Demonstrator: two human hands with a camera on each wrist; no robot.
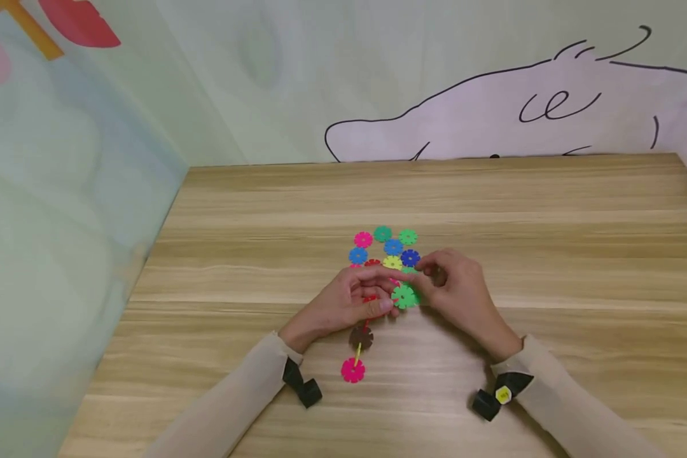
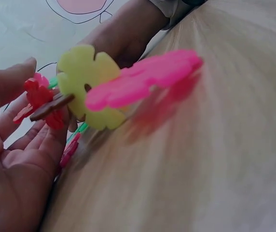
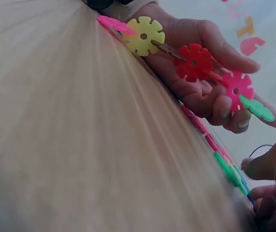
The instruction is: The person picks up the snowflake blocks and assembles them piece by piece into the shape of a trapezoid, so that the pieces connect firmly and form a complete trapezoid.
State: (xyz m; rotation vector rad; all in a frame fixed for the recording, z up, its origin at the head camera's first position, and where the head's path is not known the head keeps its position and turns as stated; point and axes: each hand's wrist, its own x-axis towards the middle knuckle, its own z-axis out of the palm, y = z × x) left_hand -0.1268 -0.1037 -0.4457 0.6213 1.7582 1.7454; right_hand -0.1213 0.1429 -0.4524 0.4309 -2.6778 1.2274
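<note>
Murals (image 1: 469, 114) border woodgrain tabletop (image 1: 584, 267); left hand (image 1: 343, 302) curls round discs (image 3: 186, 67), right (image 1: 462, 289) bent, hold unclear.

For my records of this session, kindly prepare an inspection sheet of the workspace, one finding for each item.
Surface: wood-grain table
Job's things: a chain of joined notched discs; other colourful discs lying flat on the table
Clutter: nothing seen
Grippers: left hand holds the chain; right hand is at the dark-blue disc, contact unclear
Cables: nothing seen
Surroundings: pale wall with a black-outlined drawing behind the table
</note>
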